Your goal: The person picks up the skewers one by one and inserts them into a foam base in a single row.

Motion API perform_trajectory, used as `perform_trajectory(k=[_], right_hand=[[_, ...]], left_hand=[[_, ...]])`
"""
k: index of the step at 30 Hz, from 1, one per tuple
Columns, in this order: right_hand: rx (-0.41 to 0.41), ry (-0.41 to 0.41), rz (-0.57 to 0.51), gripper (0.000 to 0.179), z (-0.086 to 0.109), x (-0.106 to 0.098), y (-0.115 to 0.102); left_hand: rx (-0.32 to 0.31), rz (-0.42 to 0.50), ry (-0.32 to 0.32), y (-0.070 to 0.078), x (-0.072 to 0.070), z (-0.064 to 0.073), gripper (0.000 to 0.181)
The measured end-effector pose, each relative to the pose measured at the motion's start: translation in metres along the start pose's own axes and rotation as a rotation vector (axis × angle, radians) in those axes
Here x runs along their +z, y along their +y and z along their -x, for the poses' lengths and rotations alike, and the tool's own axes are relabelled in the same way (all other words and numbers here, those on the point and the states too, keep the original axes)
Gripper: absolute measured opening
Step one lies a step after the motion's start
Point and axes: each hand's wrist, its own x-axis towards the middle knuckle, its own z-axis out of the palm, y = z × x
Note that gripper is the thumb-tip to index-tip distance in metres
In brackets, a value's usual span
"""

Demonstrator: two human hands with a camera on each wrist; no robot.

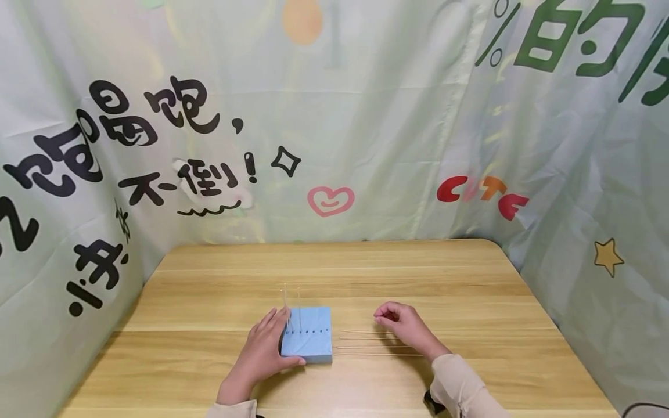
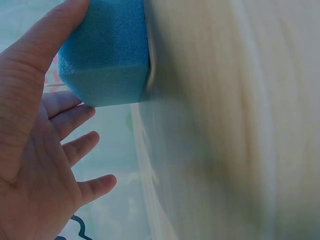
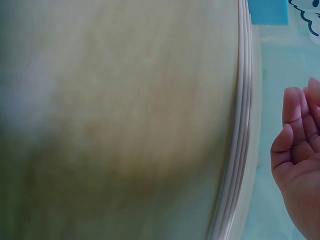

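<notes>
A blue foam block (image 1: 313, 342) with a row of small dark holes lies on the table. My left hand (image 1: 265, 348) grips it from the left, thumb at the near side and fingers along the left and far side; in the left wrist view the thumb presses the blue foam (image 2: 107, 45) while the other fingers are spread. Thin pale sticks (image 1: 299, 305) stand upright in holes at the block's left. My right hand (image 1: 405, 326) hovers right of the block with loosely curled fingers, nothing visible between them. Several thin sticks (image 1: 366, 347) lie side by side below it.
The wooden table (image 1: 444, 267) has rounded far corners. A printed cloth (image 1: 387, 145) with lettering and drawings hangs behind and on both sides. In the right wrist view, sticks (image 3: 240, 125) run along the tabletop toward the block.
</notes>
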Motion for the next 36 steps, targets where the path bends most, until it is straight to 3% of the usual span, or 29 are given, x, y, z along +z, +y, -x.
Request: perform_trajectory(k=[8, 19, 28, 36], right_hand=[[-0.003, -0.055, 0.032, 0.007, 0.000, 0.001, 0.000], [-0.089, -0.117, 0.164, 0.003, -0.001, 0.001, 0.007], [-0.187, -0.115, 0.293, 0.012, -0.005, 0.004, 0.012], [-0.225, -0.106, 0.414, 0.016, -0.005, 0.007, 0.008]], left_hand=[[-0.006, -0.007, -0.003, -0.001, 0.001, 0.000, 0.113], [-0.005, -0.012, -0.005, -0.001, 0.001, -0.001, 0.111], [-0.009, -0.007, -0.013, 0.001, 0.001, 0.001, 0.111], [-0.015, -0.014, -0.024, 0.001, 0.000, -0.001, 0.110]])
